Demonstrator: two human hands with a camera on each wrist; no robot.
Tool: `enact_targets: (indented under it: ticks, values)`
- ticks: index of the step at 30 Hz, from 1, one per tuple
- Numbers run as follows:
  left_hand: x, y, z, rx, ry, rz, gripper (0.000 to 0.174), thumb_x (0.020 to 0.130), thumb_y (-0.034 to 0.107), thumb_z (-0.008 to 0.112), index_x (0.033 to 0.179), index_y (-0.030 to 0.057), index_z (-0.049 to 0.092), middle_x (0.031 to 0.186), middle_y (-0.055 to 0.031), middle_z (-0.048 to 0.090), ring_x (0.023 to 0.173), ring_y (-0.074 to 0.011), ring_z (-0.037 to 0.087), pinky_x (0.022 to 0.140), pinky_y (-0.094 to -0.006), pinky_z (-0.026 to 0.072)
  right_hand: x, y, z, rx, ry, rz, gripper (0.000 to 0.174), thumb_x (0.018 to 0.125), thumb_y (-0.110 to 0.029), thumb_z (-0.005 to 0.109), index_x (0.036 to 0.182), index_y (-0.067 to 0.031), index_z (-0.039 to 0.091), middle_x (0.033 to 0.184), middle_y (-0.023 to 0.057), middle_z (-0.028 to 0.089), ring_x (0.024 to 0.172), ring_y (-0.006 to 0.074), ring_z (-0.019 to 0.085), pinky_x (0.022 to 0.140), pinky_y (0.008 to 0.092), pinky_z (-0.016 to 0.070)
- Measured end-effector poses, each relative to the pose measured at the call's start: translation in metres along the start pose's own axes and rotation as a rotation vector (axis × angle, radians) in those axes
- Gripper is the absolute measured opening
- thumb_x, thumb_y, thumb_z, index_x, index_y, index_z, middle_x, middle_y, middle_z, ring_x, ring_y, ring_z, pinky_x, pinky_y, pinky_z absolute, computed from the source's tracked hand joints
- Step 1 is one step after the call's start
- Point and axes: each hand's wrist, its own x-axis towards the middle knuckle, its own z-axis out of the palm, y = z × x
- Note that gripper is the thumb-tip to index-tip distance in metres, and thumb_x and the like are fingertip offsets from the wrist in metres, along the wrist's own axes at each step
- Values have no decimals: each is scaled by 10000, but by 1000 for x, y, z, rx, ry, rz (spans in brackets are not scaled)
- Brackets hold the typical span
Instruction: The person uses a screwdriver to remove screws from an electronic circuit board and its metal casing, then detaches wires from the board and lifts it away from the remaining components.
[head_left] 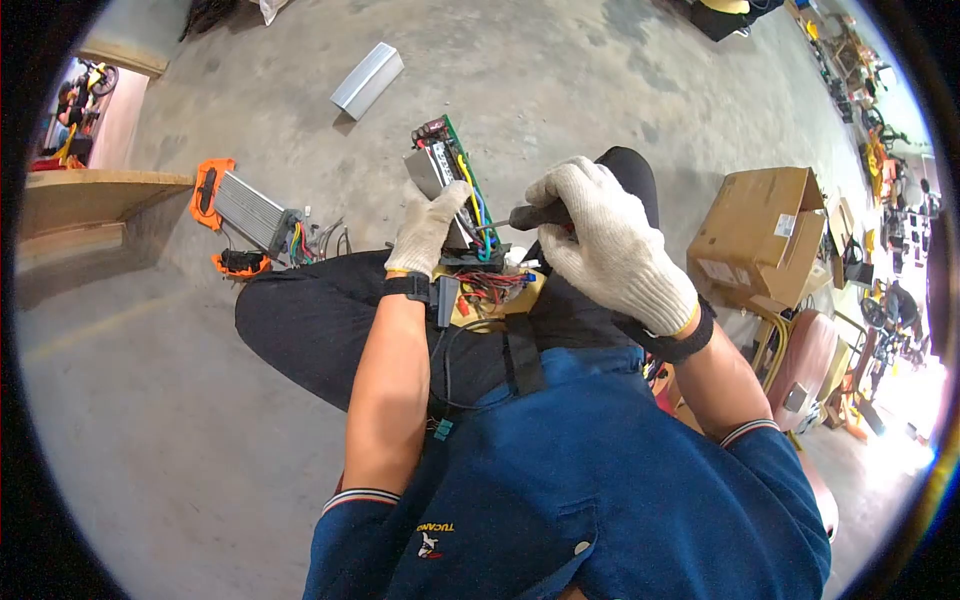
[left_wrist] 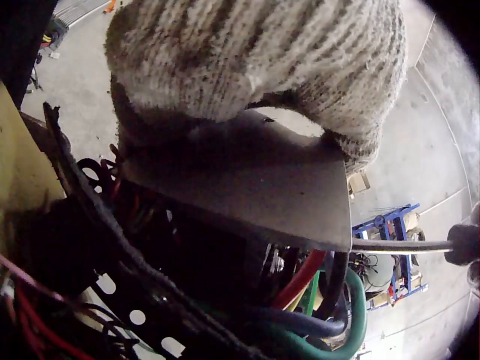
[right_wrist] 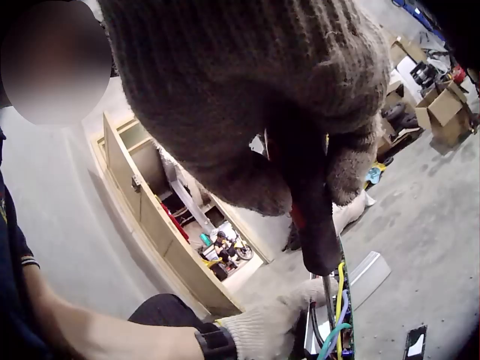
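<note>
In the head view my gloved left hand (head_left: 430, 230) grips a circuit board (head_left: 474, 172) by the bent metal plate along its side. Thick yellow, blue and green wires run along the board, which stands tilted above the lap. My gloved right hand (head_left: 612, 245) holds a screwdriver (head_left: 538, 216) by its dark handle, the shaft pointing left at the board's lower end. From the left wrist, the screwdriver's shaft (left_wrist: 401, 246) reaches the edge of the metal plate (left_wrist: 247, 191), which hides its tip. Thin red wires (head_left: 490, 287) bunch below the board, over a yellow piece (head_left: 520, 312) in the lap.
A silver metal casing (head_left: 368, 82) lies on the concrete floor ahead. To the left is a finned metal unit (head_left: 250, 210) with coloured wires and orange end pieces, close to a wooden cabinet (head_left: 100, 190). An opened cardboard box (head_left: 755, 235) stands on the right.
</note>
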Motion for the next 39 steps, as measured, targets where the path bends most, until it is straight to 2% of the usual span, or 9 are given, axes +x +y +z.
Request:
enact_targets:
  ticks: [11, 14, 16, 22, 29, 34, 37, 38, 39]
  values:
    - [3, -4, -3, -57, -57, 7, 674, 938, 317, 834, 1410, -57, 530, 1137, -159, 732, 888, -195, 756, 765, -331, 643, -4, -8, 2, -45, -6, -15, 297, 882, -84, 753, 1168, -65, 672, 1124, 195, 651, 1085, 422, 654, 907, 512, 568]
    - [5, -10, -1, -13, 14, 16, 505, 975, 380, 803, 1296, 4, 696, 1031, -71, 742, 853, -151, 744, 747, -324, 632, -4, -8, 4, -32, 15, -10, 288, 896, -98, 759, 1169, -67, 673, 1118, 194, 651, 1080, 420, 654, 903, 510, 567]
    - [10, -15, -3, -96, -35, 15, 682, 928, 346, 837, 1393, -46, 529, 1130, -143, 733, 885, -179, 754, 753, -322, 642, -4, -9, 4, -20, 28, -10, 282, 904, -106, 763, 1169, -67, 673, 1115, 193, 652, 1078, 418, 654, 900, 509, 566]
    - [-6, 9, 1, 11, -29, 34, 674, 928, 353, 847, 1376, -36, 527, 1138, -136, 725, 870, -171, 746, 745, -321, 640, -4, -14, 10, -91, -24, 35, 257, 932, -72, 781, 1166, -59, 678, 1116, 158, 680, 1079, 387, 674, 908, 477, 568]
    - [-4, 7, 1, -17, -18, 18, 722, 922, 358, 859, 1405, -40, 498, 1148, -140, 719, 889, -172, 740, 766, -327, 638, -30, -21, 17, -89, -48, 114, 318, 925, -215, 832, 1149, -66, 663, 1105, 186, 637, 1026, 414, 685, 865, 507, 588]
    - [1, -2, -1, -39, -21, 39, 706, 931, 346, 855, 1424, -28, 517, 1154, -128, 721, 909, -179, 740, 786, -331, 629, -38, -25, 12, -51, -225, 349, 329, 1010, -312, 765, 1201, -67, 655, 1086, 229, 684, 921, 477, 744, 793, 546, 609]
    - [13, -17, -6, -106, -82, -31, 663, 942, 327, 847, 1420, -12, 539, 1158, -118, 719, 921, -176, 737, 779, -328, 626, -52, -9, 25, 75, -197, 340, 341, 1029, -330, 723, 1258, -86, 657, 1080, 247, 719, 956, 483, 750, 821, 549, 607]
    - [14, -24, -6, -76, -52, -13, 542, 974, 414, 821, 1320, 17, 692, 1048, -54, 736, 866, -133, 724, 778, -301, 612, -57, -9, 27, 54, -252, 390, 356, 1040, -306, 696, 1319, -93, 642, 1085, 253, 731, 964, 477, 750, 840, 548, 608]
    - [9, -18, -2, -74, -51, -12, 542, 974, 414, 821, 1320, 17, 692, 1048, -54, 736, 866, -133, 724, 778, -301, 612, -61, -10, 29, 44, -262, 369, 353, 1048, -290, 672, 1336, -93, 625, 1081, 251, 730, 974, 471, 751, 860, 548, 609]
